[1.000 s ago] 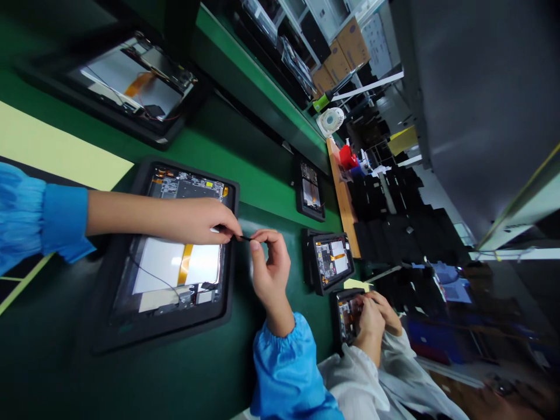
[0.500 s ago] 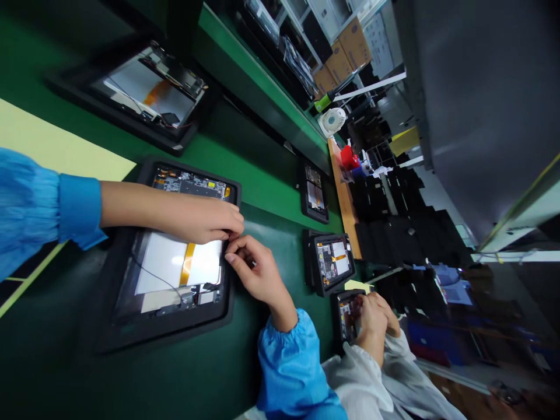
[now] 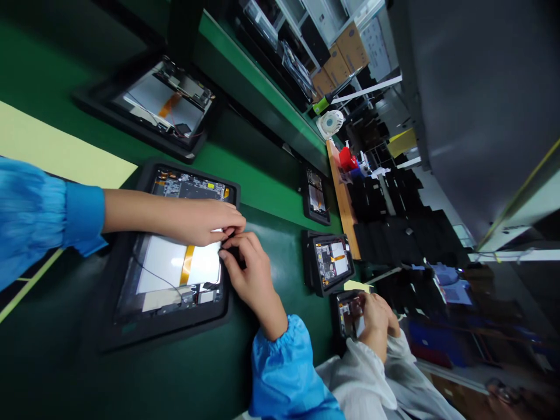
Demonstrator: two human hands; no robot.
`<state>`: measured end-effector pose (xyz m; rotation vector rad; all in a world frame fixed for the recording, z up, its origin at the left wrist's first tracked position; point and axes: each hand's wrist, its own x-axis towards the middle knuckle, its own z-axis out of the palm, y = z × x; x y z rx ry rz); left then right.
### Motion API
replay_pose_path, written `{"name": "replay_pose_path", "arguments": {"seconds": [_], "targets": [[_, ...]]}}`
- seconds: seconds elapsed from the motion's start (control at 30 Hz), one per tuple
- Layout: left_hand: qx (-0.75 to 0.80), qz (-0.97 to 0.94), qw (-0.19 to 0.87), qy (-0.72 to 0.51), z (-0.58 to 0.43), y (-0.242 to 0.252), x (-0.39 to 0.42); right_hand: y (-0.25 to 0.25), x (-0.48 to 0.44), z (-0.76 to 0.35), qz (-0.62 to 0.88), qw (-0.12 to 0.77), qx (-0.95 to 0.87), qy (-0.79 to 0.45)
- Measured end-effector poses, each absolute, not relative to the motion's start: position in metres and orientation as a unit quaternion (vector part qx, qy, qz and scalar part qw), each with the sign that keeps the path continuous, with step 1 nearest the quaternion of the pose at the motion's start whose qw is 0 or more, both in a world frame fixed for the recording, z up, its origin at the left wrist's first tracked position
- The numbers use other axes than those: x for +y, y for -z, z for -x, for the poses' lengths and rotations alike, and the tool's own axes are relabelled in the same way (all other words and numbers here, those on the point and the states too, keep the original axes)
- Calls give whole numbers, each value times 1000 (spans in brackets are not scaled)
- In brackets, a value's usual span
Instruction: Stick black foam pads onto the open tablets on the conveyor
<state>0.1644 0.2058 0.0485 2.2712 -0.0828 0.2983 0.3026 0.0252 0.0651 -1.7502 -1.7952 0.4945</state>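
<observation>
Two bare hands meet on my feed at the right edge of an open tablet-like device point(image 3: 201, 319), which lies on the dark green table point(image 3: 289, 268). The left hand point(image 3: 207, 224) reaches across it from the left, palm down, wrist nearly straight, fingers bent toward the rim. The right hand point(image 3: 251, 268) comes up from below, its thumb and forefinger curved toward the same spot. Both sets of fingertips nearly touch; I cannot tell whether they grip anything. Below the left forearm I see a white panel point(image 3: 160, 265) crossed by an orange ribbon point(image 3: 187, 265).

One second ago, a thin black strip stretched between the fingertips just outside the rim; now the right hand is further left and I cannot make the strip out.

Beyond, a second open device point(image 3: 135, 131) sits further right than it did then. To the right, a co-worker's hands point(image 3: 378, 315) bend over another device point(image 3: 345, 321). Farther off I see a white fan point(image 3: 330, 123) and cardboard boxes point(image 3: 352, 48).
</observation>
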Motion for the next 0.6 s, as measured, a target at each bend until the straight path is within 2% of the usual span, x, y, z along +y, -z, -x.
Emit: {"name": "replay_pose_path", "arguments": {"seconds": [0.17,0.23,0.37,0.53,0.6], "targets": [[-13,-900,424,-98,-163,-47,207,-59,20,-296,664,334,-667,-56],[-14,-902,419,-101,-162,-47,208,-61,9,-294,642,315,-699,-21],[-7,-902,419,-105,-159,-44,208,-69,-28,-287,615,223,-754,-52],[-6,-903,415,-109,-161,-42,209,-70,-35,-280,650,239,-718,-70],[4,-908,405,-107,-163,-42,209,-67,-21,-280,666,212,-712,-75]]}}
